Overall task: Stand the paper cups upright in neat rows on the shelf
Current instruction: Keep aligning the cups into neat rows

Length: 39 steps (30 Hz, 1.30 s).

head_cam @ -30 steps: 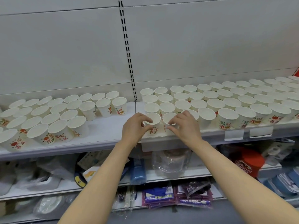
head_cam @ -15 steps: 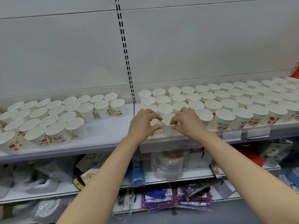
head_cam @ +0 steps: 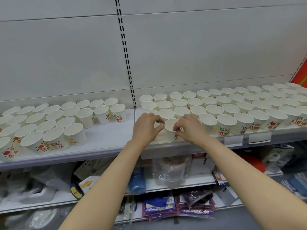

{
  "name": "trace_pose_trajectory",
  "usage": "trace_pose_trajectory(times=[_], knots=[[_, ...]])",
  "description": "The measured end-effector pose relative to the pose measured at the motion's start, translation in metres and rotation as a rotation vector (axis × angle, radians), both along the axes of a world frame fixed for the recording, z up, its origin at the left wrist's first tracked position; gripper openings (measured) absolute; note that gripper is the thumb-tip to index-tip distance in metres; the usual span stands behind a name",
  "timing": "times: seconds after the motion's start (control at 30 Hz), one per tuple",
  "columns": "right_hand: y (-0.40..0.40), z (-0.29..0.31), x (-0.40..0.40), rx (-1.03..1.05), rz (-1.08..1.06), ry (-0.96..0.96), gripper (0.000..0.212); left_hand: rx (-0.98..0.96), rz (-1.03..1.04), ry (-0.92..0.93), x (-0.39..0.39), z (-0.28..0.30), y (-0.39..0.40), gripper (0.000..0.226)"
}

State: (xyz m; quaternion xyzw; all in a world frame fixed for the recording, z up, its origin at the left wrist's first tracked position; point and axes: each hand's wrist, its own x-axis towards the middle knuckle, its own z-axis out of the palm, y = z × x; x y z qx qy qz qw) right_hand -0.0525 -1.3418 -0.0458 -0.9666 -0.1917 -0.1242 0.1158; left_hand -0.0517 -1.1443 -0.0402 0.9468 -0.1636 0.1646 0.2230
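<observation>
White paper cups with red and green print stand upright in rows on the right half of the white shelf (head_cam: 106, 138); this right group (head_cam: 232, 108) runs several rows deep. A looser left group (head_cam: 54, 117) also stands rim up. At the front left corner of the right group, my right hand (head_cam: 191, 130) pinches the rim and side of one paper cup (head_cam: 171, 126). My left hand (head_cam: 145, 128) curls round a neighbouring cup (head_cam: 159, 125) just to the left, which it mostly hides. The two held cups stand side by side, almost touching.
A bare strip of shelf lies between the two groups. A slotted upright post (head_cam: 126, 55) splits the back panel. Label holders (head_cam: 232, 140) hang on the shelf's front edge. Lower shelves hold bagged goods (head_cam: 169, 171) and packets (head_cam: 159, 209).
Both hands have drawn closer together, bringing their two cups side by side in the front row. The view has shifted slightly.
</observation>
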Motion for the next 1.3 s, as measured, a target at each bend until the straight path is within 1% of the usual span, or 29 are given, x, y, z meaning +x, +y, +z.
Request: trace_pose_trajectory(times=[0.1, 0.23, 0.4, 0.53, 0.6, 0.67, 0.73, 0.8, 0.87, 0.93, 1.0, 1.07, 1.17, 1.3], knots=[[0.008, -0.003, 0.0, 0.038, 0.025, 0.001, 0.014, 0.002, 0.043, 0.013, 0.0, -0.004, 0.013, 0.026], [0.001, -0.006, -0.004, 0.13, 0.029, -0.028, 0.026, 0.043, 0.07, 0.045, 0.0, -0.01, 0.027, 0.037], [-0.001, -0.005, -0.001, 0.131, 0.033, -0.032, 0.011, 0.087, 0.082, 0.075, -0.001, -0.008, 0.027, 0.031], [0.003, -0.007, 0.0, 0.156, 0.051, -0.06, 0.018, 0.07, 0.028, 0.009, -0.004, -0.004, 0.016, 0.032], [-0.011, -0.008, -0.002, 0.239, 0.012, -0.172, 0.018, 0.095, -0.032, -0.016, -0.005, -0.002, 0.004, 0.035], [-0.038, -0.011, -0.006, 0.317, -0.118, -0.365, 0.014, 0.122, -0.08, -0.03, -0.006, -0.001, -0.009, 0.037], [-0.068, -0.013, -0.013, 0.3, -0.266, -0.46, 0.02, 0.114, -0.109, -0.043, -0.005, -0.002, -0.022, 0.035], [-0.088, -0.015, -0.02, 0.223, -0.328, -0.425, 0.028, 0.102, -0.146, -0.052, -0.003, -0.003, -0.037, 0.034], [-0.096, -0.018, -0.024, 0.156, -0.339, -0.351, 0.034, 0.122, -0.192, -0.072, -0.001, 0.001, -0.059, 0.035], [-0.1, -0.02, -0.025, 0.113, -0.355, -0.313, 0.031, 0.169, -0.23, -0.073, 0.002, 0.006, -0.082, 0.037], [-0.101, -0.022, -0.024, 0.079, -0.367, -0.294, 0.027, 0.227, -0.243, -0.031, 0.007, 0.008, -0.1, 0.037], [-0.102, -0.024, -0.022, 0.079, -0.371, -0.275, 0.025, 0.268, -0.236, -0.004, 0.012, 0.006, -0.108, 0.029], [-0.102, -0.022, -0.018, 0.089, -0.369, -0.254, 0.019, 0.282, -0.22, 0.008, 0.019, 0.003, -0.106, 0.016], [-0.1, -0.02, -0.011, 0.074, -0.301, -0.226, 0.012, 0.304, -0.242, 0.012, 0.025, 0.005, -0.094, 0.016]])
